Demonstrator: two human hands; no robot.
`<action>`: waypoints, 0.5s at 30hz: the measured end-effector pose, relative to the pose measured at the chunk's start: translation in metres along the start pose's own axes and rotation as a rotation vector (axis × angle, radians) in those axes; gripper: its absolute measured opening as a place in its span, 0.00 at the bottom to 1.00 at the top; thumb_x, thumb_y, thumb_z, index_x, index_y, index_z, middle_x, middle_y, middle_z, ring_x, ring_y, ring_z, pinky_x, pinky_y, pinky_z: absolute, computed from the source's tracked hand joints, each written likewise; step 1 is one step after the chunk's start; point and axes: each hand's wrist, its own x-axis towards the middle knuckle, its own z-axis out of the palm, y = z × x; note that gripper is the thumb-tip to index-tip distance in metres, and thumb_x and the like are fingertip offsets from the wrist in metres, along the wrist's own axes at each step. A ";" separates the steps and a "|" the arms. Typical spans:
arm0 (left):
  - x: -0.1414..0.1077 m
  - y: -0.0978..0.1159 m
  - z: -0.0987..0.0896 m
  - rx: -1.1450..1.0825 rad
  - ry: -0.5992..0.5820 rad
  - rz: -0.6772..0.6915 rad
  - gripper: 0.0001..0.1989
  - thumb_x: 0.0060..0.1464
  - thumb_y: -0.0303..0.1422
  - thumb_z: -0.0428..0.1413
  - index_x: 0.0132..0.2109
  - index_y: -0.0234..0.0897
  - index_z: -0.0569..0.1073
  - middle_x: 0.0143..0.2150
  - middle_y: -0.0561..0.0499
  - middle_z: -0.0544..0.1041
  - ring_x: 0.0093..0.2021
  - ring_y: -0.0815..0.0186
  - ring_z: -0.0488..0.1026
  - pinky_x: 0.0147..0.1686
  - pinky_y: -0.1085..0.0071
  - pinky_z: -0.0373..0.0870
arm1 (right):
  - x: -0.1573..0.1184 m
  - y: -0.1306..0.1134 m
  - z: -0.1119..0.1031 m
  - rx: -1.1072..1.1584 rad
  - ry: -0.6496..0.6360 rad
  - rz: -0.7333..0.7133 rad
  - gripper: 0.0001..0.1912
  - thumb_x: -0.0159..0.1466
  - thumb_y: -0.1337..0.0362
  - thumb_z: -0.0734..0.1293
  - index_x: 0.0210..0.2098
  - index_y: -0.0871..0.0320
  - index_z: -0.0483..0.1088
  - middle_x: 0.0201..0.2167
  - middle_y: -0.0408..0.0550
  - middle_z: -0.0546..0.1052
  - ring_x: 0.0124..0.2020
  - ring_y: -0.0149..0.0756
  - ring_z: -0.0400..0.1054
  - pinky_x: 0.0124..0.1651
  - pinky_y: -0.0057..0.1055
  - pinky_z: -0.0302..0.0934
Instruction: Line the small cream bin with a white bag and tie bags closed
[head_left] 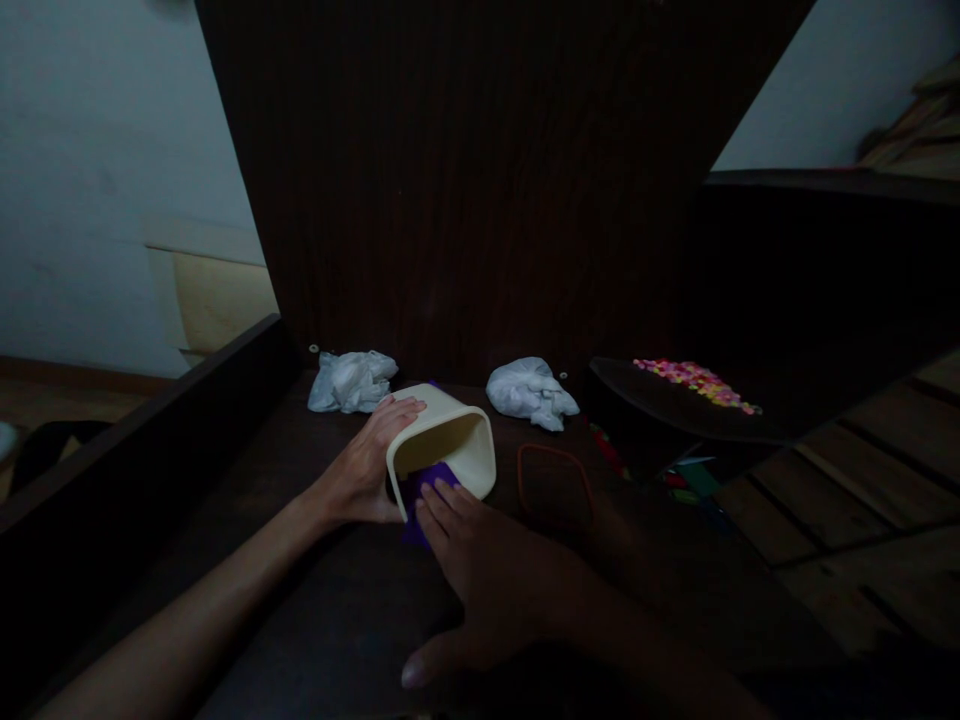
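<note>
You have one cream bin (pixel 461 440) on the dark tabletop (pixel 337 620), lying on its side toward the middle, its open mouth facing near and slightly right. Your left hand (pixel 367 460) holds the bin from the left, fingers over its upper side and thumb low by the rim. One crumpled purple bag (pixel 420 485) lies in the lower left of the mouth and hangs over the near rim; a little purple also shows behind the bin's far end. Your right hand (pixel 487 570) lies over that rim with fingers nearly straight against the purple bag and thumb spread wide; whether the fingertips pinch it, you cannot tell. Two white bags stand farther back: one (pixel 351 381) far left of the bin, the other (pixel 531 390) far right, both close to the back panel (pixel 480 200). One reddish loop (pixel 551 449) lies flat just right of the bin, apart from it. Farther right, a heap of pink and yellow bits (pixel 697 383), too small to count, sits on a dark surface, with wooden slats (pixel 847 485) beyond the table's right side. A raised edge (pixel 157 430) bounds the left; you have room to move between it and your left forearm, while the loop narrows the right.
</note>
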 end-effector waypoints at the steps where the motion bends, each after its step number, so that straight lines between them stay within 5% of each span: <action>1: 0.000 0.000 -0.001 -0.002 0.004 -0.002 0.58 0.45 0.46 0.70 0.73 0.36 0.47 0.64 0.28 0.68 0.65 0.36 0.67 0.64 0.29 0.60 | -0.005 -0.002 0.002 -0.003 0.015 0.024 0.65 0.54 0.33 0.71 0.72 0.77 0.48 0.73 0.75 0.44 0.75 0.64 0.38 0.74 0.54 0.43; 8: 0.004 0.003 -0.004 -0.001 -0.023 -0.067 0.61 0.42 0.46 0.71 0.74 0.47 0.44 0.66 0.35 0.67 0.64 0.35 0.68 0.66 0.31 0.60 | 0.009 0.001 0.001 -0.090 0.059 0.279 0.60 0.61 0.34 0.66 0.69 0.83 0.52 0.70 0.81 0.51 0.73 0.67 0.46 0.74 0.56 0.44; 15: 0.006 0.006 -0.004 -0.007 -0.049 -0.002 0.61 0.41 0.44 0.73 0.73 0.37 0.47 0.64 0.28 0.68 0.66 0.36 0.67 0.66 0.30 0.57 | 0.055 0.019 -0.016 -0.094 -0.140 0.279 0.72 0.50 0.29 0.71 0.70 0.83 0.48 0.71 0.81 0.49 0.73 0.68 0.43 0.74 0.53 0.43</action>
